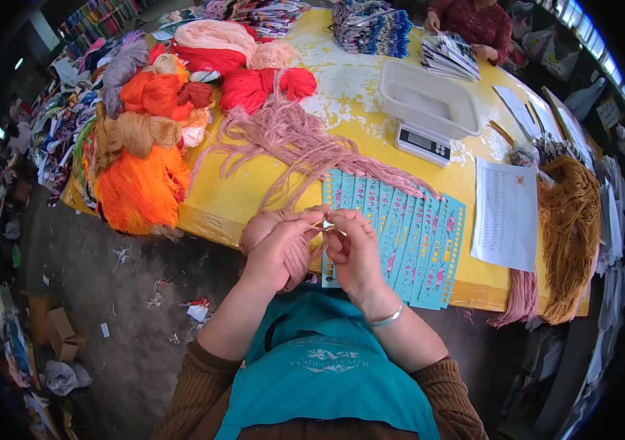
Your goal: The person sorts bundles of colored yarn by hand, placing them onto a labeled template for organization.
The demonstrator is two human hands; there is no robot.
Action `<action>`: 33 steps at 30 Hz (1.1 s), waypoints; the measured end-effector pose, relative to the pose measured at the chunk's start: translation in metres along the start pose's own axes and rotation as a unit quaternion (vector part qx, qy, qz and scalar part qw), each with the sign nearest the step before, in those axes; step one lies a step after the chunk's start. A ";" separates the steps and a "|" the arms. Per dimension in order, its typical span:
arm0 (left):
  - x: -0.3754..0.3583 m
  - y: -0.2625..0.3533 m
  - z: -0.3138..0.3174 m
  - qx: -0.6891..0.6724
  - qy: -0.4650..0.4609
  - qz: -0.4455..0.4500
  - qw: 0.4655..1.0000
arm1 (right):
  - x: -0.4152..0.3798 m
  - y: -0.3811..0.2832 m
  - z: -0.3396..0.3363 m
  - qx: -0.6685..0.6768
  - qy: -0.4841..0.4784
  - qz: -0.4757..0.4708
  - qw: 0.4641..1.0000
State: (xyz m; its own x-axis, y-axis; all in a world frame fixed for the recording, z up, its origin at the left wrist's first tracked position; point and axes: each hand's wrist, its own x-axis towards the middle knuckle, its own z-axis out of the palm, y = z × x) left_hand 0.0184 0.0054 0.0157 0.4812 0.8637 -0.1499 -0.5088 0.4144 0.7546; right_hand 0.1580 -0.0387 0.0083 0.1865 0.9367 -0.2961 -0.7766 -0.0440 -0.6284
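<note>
My left hand (274, 253) is closed at the table's front edge, with a dusty pink skein of thread (255, 229) bunched under and around it. Its thumb and forefinger meet the fingertips of my right hand (355, 249), which is closed in a pinch. Between the fingertips is something small, thin and yellowish that I cannot make out. Beneath my right hand, teal cards with punched holes (400, 242) lie fanned out on the table. Loose pink thread (290, 143) spreads across the table beyond my hands, and its strands reach over the cards' top ends.
The yellow table (334, 81) bears a scale (424, 143) with a white plastic tub (429, 99), a printed sheet (504, 213) and brown thread (569, 235). Orange skeins (144, 191) and red skeins (254, 88) pile up at left. Another person (473, 29) sits at the far side, handling cards.
</note>
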 end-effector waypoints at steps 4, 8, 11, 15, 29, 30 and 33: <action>0.001 0.004 -0.003 -0.066 -0.029 -0.048 0.996 | -0.002 -0.006 0.005 0.051 -0.027 0.024 0.998; 0.003 0.001 -0.008 -0.126 -0.061 -0.066 0.988 | -0.004 -0.006 0.006 -0.067 -0.056 0.038 0.995; 0.004 0.002 -0.007 -0.119 -0.062 -0.060 0.989 | -0.006 -0.006 0.012 -0.161 -0.064 0.033 0.984; 0.003 0.003 -0.003 -0.115 -0.041 -0.070 0.990 | -0.004 0.001 0.010 -0.200 -0.074 -0.015 0.977; -0.005 0.019 -0.002 -0.048 -0.052 -0.028 0.997 | -0.003 -0.018 0.025 -0.248 -0.128 -0.005 0.960; -0.007 0.024 -0.004 -0.016 -0.070 -0.005 0.997 | 0.007 -0.020 0.021 -0.329 -0.212 -0.046 0.919; -0.020 0.044 -0.020 -0.052 0.045 -0.002 0.998 | 0.018 -0.067 0.049 -0.451 -0.348 -0.104 0.815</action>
State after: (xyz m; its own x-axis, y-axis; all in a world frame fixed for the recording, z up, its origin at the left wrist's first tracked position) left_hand -0.0281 0.0119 0.0387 0.4204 0.8819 -0.2131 -0.5804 0.4419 0.6840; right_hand 0.1834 -0.0021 0.0802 -0.3735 0.9126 0.1665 0.0457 0.1973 -0.9793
